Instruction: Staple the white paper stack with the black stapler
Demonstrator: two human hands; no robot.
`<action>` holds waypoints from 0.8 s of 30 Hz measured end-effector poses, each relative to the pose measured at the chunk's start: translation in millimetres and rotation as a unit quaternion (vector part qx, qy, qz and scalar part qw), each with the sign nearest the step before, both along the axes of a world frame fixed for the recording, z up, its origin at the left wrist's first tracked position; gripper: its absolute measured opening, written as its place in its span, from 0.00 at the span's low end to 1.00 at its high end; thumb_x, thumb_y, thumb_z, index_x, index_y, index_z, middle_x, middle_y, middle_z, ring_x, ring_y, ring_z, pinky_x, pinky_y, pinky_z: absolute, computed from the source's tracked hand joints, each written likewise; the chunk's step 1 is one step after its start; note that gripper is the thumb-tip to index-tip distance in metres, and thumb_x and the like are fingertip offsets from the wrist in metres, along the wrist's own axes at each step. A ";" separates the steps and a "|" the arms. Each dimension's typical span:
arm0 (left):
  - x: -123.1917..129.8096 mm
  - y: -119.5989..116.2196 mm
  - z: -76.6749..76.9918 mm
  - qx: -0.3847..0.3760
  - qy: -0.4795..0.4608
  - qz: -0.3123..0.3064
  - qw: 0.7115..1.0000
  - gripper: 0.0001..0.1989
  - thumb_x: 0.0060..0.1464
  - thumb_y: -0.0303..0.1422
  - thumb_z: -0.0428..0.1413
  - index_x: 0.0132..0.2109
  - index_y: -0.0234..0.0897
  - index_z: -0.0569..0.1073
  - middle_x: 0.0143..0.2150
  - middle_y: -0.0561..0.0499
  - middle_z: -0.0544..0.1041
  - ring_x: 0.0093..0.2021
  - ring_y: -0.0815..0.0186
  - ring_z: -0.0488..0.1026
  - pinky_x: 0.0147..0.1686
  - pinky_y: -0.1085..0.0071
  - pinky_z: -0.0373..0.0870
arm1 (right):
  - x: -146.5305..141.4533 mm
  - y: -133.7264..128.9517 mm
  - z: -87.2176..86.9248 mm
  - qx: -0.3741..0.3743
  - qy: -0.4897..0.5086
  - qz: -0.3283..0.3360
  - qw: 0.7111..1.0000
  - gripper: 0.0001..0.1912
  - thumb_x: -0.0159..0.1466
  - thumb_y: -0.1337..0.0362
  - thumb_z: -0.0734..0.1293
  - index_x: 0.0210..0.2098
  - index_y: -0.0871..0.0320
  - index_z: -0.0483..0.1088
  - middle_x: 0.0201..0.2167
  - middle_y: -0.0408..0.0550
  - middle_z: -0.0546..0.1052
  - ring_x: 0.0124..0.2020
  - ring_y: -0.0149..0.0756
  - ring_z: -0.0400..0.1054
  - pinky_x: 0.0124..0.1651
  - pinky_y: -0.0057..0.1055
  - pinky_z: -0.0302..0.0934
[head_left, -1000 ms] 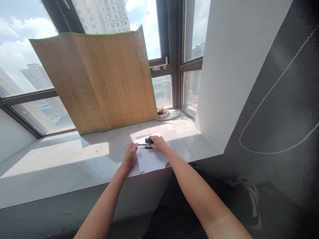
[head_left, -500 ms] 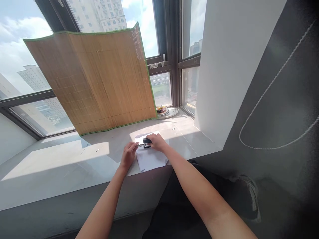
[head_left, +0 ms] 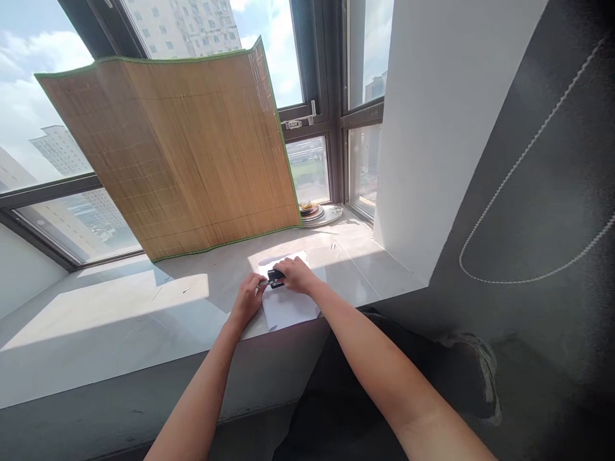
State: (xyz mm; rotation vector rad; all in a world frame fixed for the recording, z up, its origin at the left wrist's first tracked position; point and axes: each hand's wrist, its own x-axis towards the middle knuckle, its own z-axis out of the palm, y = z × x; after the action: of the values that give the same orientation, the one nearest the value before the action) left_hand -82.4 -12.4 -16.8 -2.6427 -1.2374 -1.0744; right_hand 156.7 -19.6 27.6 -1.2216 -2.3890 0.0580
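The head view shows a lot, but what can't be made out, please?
Head view, stapler: right side hidden by the right hand.
Head view, metal part: tip covered by the left hand.
Head view, plates: left side hidden by the mat.
Head view, cord: cut off by the right edge.
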 end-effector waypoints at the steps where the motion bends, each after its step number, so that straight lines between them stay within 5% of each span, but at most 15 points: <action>1: 0.0 -0.7 0.7 -0.001 0.000 -0.001 1.000 0.05 0.67 0.29 0.54 0.46 0.40 0.75 0.45 0.45 0.78 0.47 0.56 0.76 0.50 0.58 0.73 | 0.2 -0.1 0.1 -0.001 0.000 0.000 1.000 0.09 0.70 0.66 0.69 0.50 0.55 0.73 0.50 0.51 0.81 0.54 0.45 0.69 0.50 0.36 0.53; 15: -0.9 -0.8 0.7 0.041 -0.022 -0.004 0.999 0.10 0.68 0.34 0.56 0.49 0.44 0.82 0.43 0.46 0.80 0.45 0.56 0.78 0.46 0.59 0.75 | 3.6 -4.3 4.9 -0.020 0.019 -0.022 0.999 0.10 0.70 0.67 0.67 0.50 0.53 0.74 0.50 0.50 0.81 0.55 0.44 0.68 0.52 0.38 0.49; 24: -4.1 -4.3 5.8 0.051 -0.046 -0.050 0.996 0.12 0.70 0.34 0.55 0.51 0.46 0.84 0.47 0.47 0.85 0.47 0.56 0.82 0.47 0.57 0.76 | 20.7 8.9 -4.7 -0.081 0.101 -0.072 0.989 0.20 0.70 0.68 0.67 0.60 0.46 0.73 0.57 0.47 0.79 0.57 0.46 0.67 0.55 0.41 0.53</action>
State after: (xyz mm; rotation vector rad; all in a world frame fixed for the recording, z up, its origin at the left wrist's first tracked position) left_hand -86.5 -16.7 -11.1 -2.6302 -1.0426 -1.2508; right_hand 177.5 -10.6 22.9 -1.3882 -2.1509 0.3210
